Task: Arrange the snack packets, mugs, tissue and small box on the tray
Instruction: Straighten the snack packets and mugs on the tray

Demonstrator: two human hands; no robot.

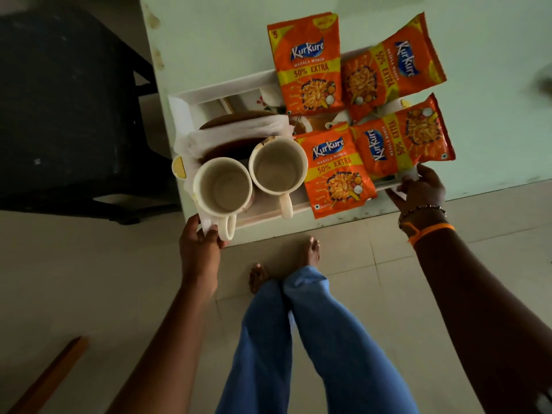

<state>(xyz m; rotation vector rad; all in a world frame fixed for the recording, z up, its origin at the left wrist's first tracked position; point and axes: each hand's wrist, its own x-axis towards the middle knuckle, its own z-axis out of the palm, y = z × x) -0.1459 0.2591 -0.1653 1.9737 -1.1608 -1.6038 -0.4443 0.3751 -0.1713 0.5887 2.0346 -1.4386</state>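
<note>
A white tray [191, 101] rests on the pale table, overhanging its near left corner. Several orange Kurkure snack packets [310, 64] cover its right half. Two cream mugs stand side by side at the near left, one [222, 186] beside the other [277, 164], both empty with handles toward me. Behind them lies white tissue [239, 132] around a dark round object. A small yellow and white thing [178, 167] sits at the tray's left edge. My left hand [198, 246] grips the tray's near left corner. My right hand [422, 186] grips its near right corner.
The pale green table [209, 34] ends just before my bare feet [310, 252] on the tiled floor. A dark chair [65, 100] stands to the left of the table. A wooden stick [50, 375] lies on the floor at the lower left.
</note>
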